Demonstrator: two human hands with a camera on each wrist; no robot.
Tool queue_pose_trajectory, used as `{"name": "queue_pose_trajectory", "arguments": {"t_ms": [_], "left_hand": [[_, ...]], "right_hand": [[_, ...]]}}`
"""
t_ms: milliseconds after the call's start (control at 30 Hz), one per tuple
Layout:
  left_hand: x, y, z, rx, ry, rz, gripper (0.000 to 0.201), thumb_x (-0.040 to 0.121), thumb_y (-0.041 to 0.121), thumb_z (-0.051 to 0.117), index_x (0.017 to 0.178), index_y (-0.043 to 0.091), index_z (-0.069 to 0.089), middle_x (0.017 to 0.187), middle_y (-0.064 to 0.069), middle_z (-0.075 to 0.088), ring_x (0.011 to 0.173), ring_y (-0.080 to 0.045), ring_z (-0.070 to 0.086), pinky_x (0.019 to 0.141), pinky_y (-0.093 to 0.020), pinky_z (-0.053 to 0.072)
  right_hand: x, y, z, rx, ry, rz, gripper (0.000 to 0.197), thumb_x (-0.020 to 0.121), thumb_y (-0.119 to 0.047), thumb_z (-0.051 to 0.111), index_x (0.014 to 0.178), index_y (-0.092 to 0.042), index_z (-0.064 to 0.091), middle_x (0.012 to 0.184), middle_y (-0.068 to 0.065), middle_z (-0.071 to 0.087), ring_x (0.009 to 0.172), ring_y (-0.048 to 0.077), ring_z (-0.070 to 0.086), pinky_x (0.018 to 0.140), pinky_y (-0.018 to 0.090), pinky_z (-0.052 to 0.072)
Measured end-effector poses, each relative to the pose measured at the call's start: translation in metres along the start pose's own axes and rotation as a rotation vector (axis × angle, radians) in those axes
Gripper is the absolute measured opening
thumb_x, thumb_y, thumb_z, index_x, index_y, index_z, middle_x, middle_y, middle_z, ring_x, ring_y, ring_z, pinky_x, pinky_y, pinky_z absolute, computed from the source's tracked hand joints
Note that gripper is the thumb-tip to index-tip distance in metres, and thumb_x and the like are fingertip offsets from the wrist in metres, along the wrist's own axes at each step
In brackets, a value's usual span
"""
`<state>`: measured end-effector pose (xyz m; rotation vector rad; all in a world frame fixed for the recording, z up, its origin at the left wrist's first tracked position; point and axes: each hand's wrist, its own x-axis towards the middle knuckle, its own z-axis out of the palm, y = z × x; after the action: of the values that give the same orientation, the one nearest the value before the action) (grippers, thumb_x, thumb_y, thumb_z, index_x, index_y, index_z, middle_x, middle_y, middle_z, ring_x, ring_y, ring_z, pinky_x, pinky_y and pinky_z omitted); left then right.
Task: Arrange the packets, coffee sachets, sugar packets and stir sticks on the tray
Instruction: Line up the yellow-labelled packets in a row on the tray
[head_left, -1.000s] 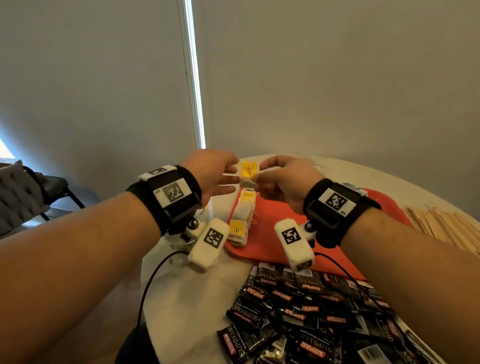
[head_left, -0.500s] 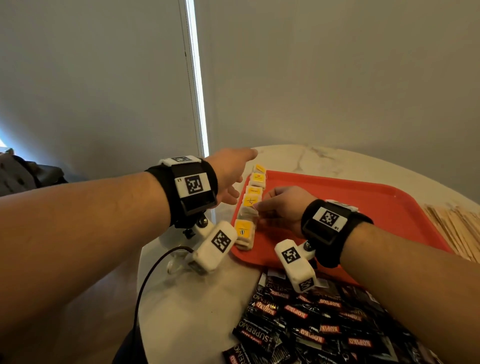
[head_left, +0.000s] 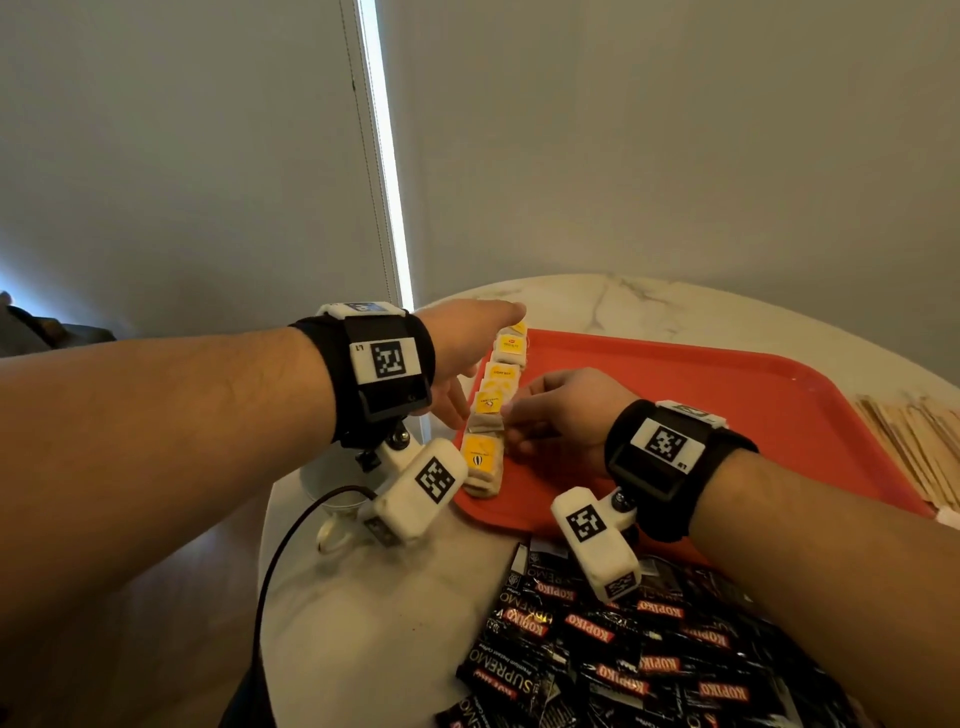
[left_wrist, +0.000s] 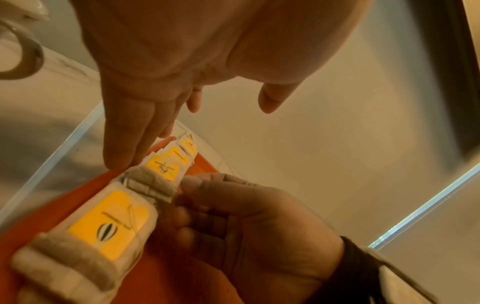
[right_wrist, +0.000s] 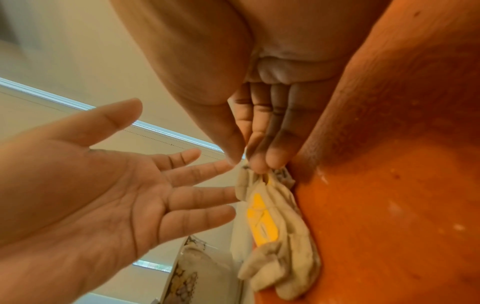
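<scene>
A row of beige packets with yellow tags (head_left: 500, 374) lies along the left edge of the red tray (head_left: 727, 405). My left hand (head_left: 462, 358) is flat with straight fingers against the row's left side, and the left wrist view shows those fingertips (left_wrist: 116, 160) beside the packets. From the right, my right hand (head_left: 511, 415) reaches the row. In the right wrist view its thumb and fingers (right_wrist: 259, 162) pinch the top edge of one packet (right_wrist: 270, 205). Black coffee sachets (head_left: 623, 639) lie heaped in front of the tray. Wooden stir sticks (head_left: 914, 441) lie to its right.
The tray sits on a round white marble table (head_left: 374, 623) near a grey wall. A white cup (head_left: 332, 525) and a black cable (head_left: 280, 551) are at the table's left edge, under my left wrist. Most of the tray's floor is bare red.
A second ago both hands held one yellow-tagged packet in the air above the row. They have come down to the row, the left hand has let go and flattened.
</scene>
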<state>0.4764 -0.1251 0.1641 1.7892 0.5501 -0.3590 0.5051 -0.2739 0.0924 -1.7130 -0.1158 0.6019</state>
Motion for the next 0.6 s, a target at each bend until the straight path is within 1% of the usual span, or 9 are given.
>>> {"name": "queue_pose_trajectory", "arguments": {"t_ms": [100,167,267,300,367,467,533,600], "left_hand": [[0.001,0.001,0.001,0.005,-0.004,0.000,0.079,0.101,0.061,0.052,0.164,0.021,0.023,0.163,-0.023,0.034,0.137,-0.062,0.041,0.110,-0.069,0.040],[0.001,0.001,0.001,0.015,0.004,0.005,0.078,0.101,0.061,0.052,0.163,0.022,0.025,0.162,-0.022,0.036,0.137,-0.061,0.042,0.107,-0.069,0.040],[0.001,0.002,0.003,0.035,0.021,0.011,0.078,0.101,0.061,0.051,0.164,0.023,0.023,0.163,-0.022,0.034,0.137,-0.061,0.042,0.108,-0.069,0.039],[0.001,0.002,0.003,0.039,0.025,0.010,0.079,0.101,0.062,0.051,0.164,0.023,0.022,0.164,-0.023,0.033,0.137,-0.062,0.041,0.109,-0.069,0.039],[0.002,0.003,0.002,0.043,0.025,0.006,0.080,0.101,0.062,0.050,0.164,0.023,0.020,0.164,-0.025,0.031,0.136,-0.063,0.041,0.109,-0.070,0.038],[0.003,0.003,0.004,0.049,0.017,-0.008,0.081,0.101,0.063,0.050,0.165,0.023,0.020,0.164,-0.024,0.031,0.135,-0.062,0.043,0.110,-0.069,0.039],[0.004,0.003,0.005,0.054,0.012,-0.016,0.081,0.101,0.062,0.050,0.165,0.023,0.019,0.164,-0.023,0.031,0.135,-0.062,0.044,0.109,-0.069,0.038],[0.003,0.003,0.006,0.062,0.016,-0.017,0.081,0.101,0.062,0.050,0.165,0.023,0.018,0.165,-0.023,0.030,0.136,-0.061,0.043,0.108,-0.070,0.038]], "right_hand": [[0.002,0.001,0.001,-0.036,-0.008,-0.002,0.013,0.088,-0.003,0.075,0.099,0.004,0.070,0.080,0.018,0.073,0.064,0.023,0.070,0.065,0.031,0.060],[0.004,0.002,0.002,-0.067,-0.009,0.000,0.015,0.087,-0.002,0.075,0.100,0.005,0.071,0.081,0.018,0.074,0.066,0.023,0.071,0.068,0.033,0.061],[0.006,0.005,0.001,-0.082,-0.010,0.021,0.015,0.085,-0.001,0.077,0.099,0.004,0.073,0.086,0.021,0.075,0.071,0.026,0.070,0.076,0.039,0.060],[0.007,0.006,0.000,-0.068,-0.002,0.025,0.014,0.085,-0.001,0.077,0.098,0.004,0.073,0.088,0.023,0.074,0.071,0.027,0.070,0.077,0.040,0.059],[0.007,0.005,0.000,-0.030,0.022,0.007,0.012,0.085,-0.003,0.077,0.095,0.001,0.072,0.085,0.024,0.073,0.070,0.029,0.068,0.076,0.042,0.058],[0.010,0.003,0.000,-0.042,0.026,-0.028,0.013,0.085,-0.007,0.079,0.095,-0.001,0.073,0.082,0.018,0.073,0.069,0.027,0.069,0.073,0.039,0.060],[0.012,0.003,0.001,-0.078,0.011,-0.009,0.015,0.085,-0.006,0.079,0.098,-0.001,0.073,0.086,0.019,0.075,0.070,0.025,0.070,0.075,0.041,0.061],[0.012,0.003,0.002,-0.110,0.001,0.018,0.014,0.085,-0.004,0.078,0.098,-0.002,0.073,0.088,0.018,0.075,0.071,0.024,0.071,0.077,0.041,0.061]]}}
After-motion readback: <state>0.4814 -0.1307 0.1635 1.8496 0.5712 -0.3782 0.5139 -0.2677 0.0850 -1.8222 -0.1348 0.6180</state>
